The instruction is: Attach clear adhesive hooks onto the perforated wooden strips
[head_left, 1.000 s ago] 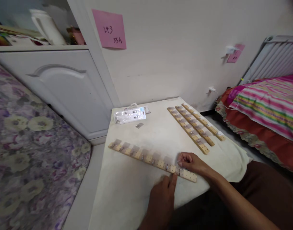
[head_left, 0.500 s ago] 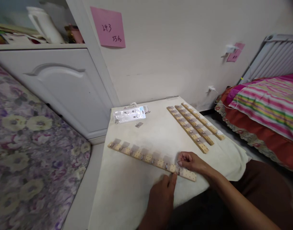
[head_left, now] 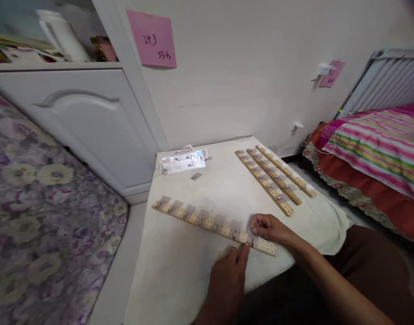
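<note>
A long wooden strip [head_left: 207, 223] with rows of holes and small grey pieces along it lies slantwise on a cream-covered table [head_left: 179, 266]. My right hand [head_left: 269, 228] rests on the strip's right end, fingers curled over one small piece. My left hand [head_left: 227, 282] reaches from below, with fingertips pinched at the strip's near edge just left of the right hand. What the fingers pinch is too small to name.
Three more wooden strips [head_left: 274, 180] lie side by side at the table's far right. A clear blister pack [head_left: 182, 162] and a small metal piece [head_left: 195, 176] sit at the far left. A white cabinet, floral mattress and striped bedding [head_left: 379, 144] surround the table.
</note>
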`<act>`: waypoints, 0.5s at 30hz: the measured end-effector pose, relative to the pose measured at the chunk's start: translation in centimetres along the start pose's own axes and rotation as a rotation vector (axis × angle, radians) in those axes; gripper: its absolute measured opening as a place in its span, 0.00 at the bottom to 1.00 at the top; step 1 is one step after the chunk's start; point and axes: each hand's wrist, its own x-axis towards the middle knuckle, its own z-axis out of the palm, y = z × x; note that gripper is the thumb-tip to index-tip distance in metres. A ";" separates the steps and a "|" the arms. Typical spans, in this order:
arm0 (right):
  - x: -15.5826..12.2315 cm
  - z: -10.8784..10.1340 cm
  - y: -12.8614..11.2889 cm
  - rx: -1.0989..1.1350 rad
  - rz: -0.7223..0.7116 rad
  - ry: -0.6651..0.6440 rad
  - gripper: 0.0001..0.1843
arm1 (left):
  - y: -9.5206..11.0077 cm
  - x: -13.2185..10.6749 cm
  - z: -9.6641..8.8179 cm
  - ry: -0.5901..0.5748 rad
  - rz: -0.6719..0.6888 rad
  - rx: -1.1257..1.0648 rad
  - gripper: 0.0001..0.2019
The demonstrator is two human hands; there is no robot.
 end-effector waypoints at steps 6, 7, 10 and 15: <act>0.1 0.0 0.0 -0.007 0.015 -0.001 0.16 | 0.0 0.0 0.0 -0.020 -0.005 0.010 0.32; 0.1 0.0 0.0 -0.012 0.011 0.000 0.16 | 0.0 0.0 0.0 -0.020 -0.007 0.011 0.31; 0.1 0.0 0.1 -0.029 -0.007 0.002 0.16 | 0.0 0.0 0.0 -0.010 -0.012 0.004 0.32; -0.2 -0.1 0.1 -0.047 0.001 -0.008 0.14 | 0.1 0.0 0.0 -0.015 -0.009 0.003 0.31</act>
